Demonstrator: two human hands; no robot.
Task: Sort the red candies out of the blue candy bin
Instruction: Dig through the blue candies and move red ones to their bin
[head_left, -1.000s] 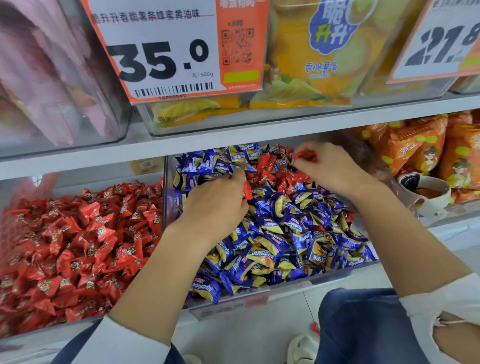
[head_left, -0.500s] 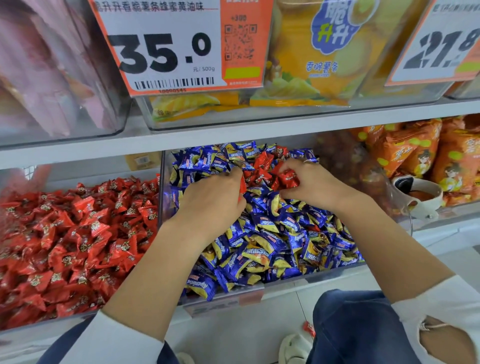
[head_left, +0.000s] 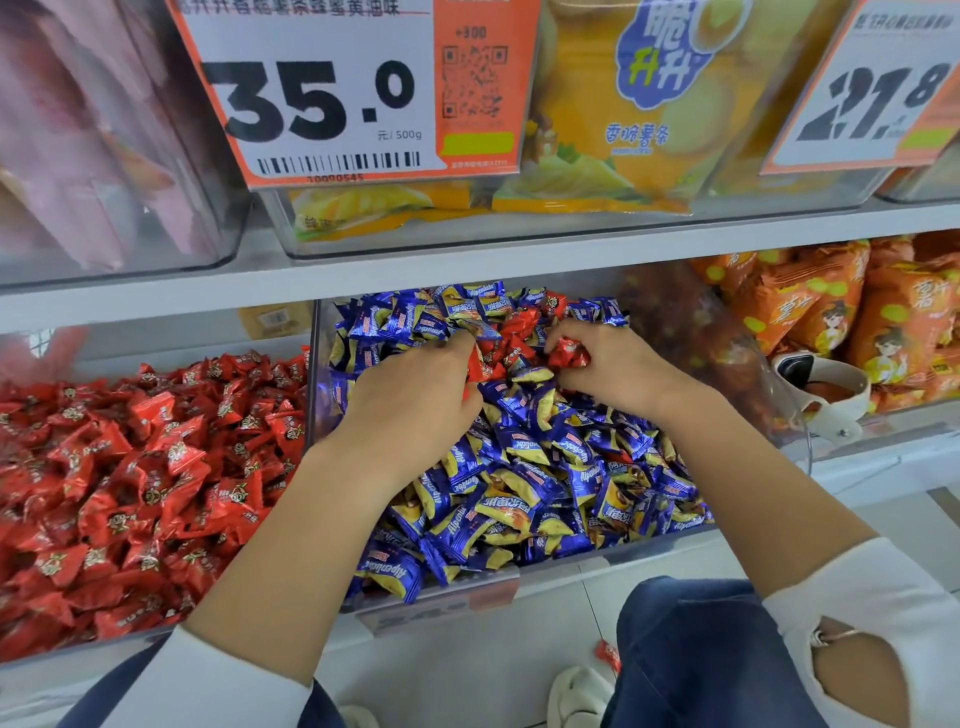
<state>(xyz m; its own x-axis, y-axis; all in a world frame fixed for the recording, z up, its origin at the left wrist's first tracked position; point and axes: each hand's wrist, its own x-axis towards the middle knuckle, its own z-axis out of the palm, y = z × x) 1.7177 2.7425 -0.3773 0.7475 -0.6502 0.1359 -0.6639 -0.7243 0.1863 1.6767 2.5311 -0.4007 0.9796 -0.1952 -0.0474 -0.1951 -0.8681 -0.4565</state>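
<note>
I see two hands in one blue candy bin (head_left: 675, 543): left hand (head_left: 415, 410) and right hand (head_left: 608, 364) each grip red candies (head_left: 569, 356) near twelve o'clock.

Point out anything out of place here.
Red candies lie mixed into the back of the blue candy bin, where both hands are working. One red candy has fallen on the floor below the shelf, beside a white shoe.

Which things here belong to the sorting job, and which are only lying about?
Job: blue candy bin; red candies among the blue; red candy bin; left hand; right hand.

Lying about: orange snack bags; scoop; price tag.
</note>
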